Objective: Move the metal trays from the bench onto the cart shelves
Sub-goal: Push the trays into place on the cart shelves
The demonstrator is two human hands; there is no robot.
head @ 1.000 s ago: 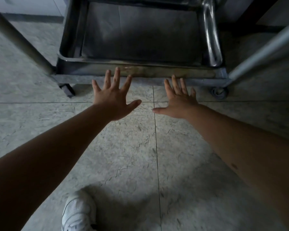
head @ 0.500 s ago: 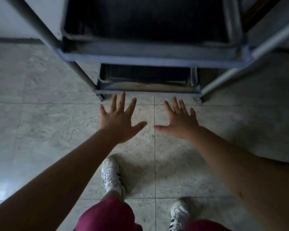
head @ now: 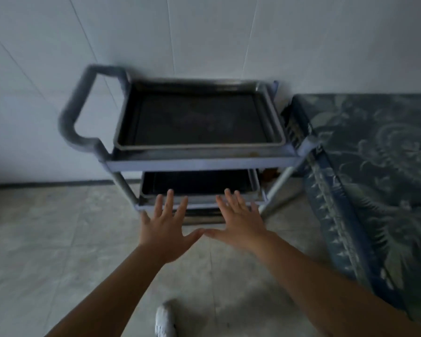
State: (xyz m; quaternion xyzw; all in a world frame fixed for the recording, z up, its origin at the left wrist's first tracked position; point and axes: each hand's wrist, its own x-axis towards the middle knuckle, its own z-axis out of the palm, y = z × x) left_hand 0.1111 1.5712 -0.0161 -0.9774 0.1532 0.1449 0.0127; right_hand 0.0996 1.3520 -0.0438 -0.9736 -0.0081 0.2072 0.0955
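A grey cart (head: 202, 164) with a loop handle at its left stands against the white wall. One dark metal tray (head: 199, 117) lies on its top shelf. A second tray (head: 197, 184) rests on the middle shelf below. The lowest shelf is mostly hidden behind my hands. My left hand (head: 167, 229) and my right hand (head: 240, 223) are stretched out flat in front of the cart, fingers spread, thumbs nearly touching. Both hold nothing and hover apart from the shelves.
To the right of the cart a bench covered in blue patterned cloth (head: 379, 178) runs toward me. Pale tiled floor (head: 58, 239) spreads to the left and below. My white shoe (head: 165, 322) shows at the bottom.
My view has risen from the bottom shelf to take in the whole cart. Both hands pulled back from the lowest shelf and lifted, staying spread and empty.
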